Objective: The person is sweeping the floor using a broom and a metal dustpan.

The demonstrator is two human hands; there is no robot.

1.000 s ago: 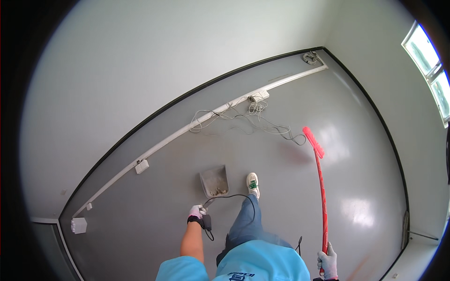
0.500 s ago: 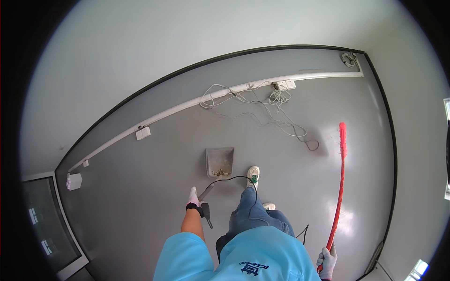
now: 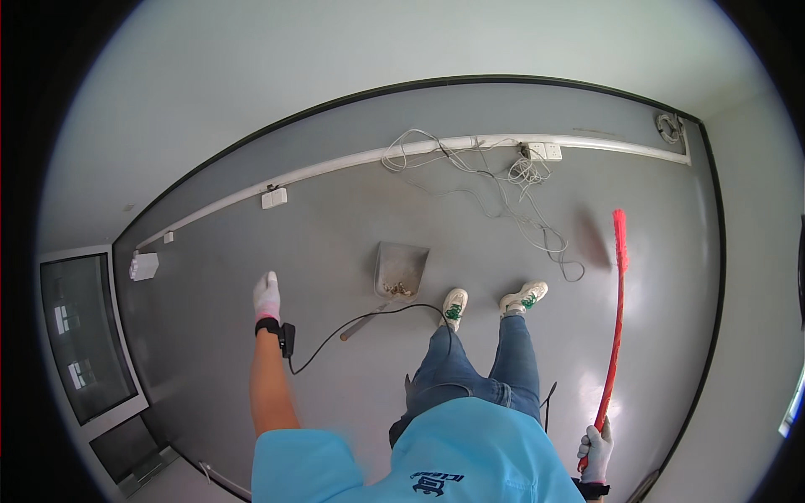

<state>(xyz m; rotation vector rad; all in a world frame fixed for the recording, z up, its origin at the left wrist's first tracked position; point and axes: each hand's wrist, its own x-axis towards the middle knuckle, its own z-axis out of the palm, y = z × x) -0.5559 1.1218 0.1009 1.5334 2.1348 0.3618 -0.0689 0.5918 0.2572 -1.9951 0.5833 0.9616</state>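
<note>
Left of centre, the gloved left hand hangs above the floor, fingers straight, nothing in its grasp. From a black box at its wrist, a cord loops rightward to the left leg, crossing the handle of the dustpan as seen from above. The dustpan lies on the floor near mid-frame, apart from both hands, with debris gathered at its handle end. If the left arm swings, the cord could catch that handle and spill the debris; the left shoe, just right of the dustpan, could knock it too. Upper right of centre, loose wires sprawl below the sockets and might snag the bristles of the broom on a leftward sweep. At lower right, the right hand is wrapped around the broom's handle.

The left palm is out of sight, the cord's far end cannot be traced, and the debris is too small to identify. Whether the bristles touch the floor I cannot tell. The right forearm is mostly hidden or cut off.
</note>
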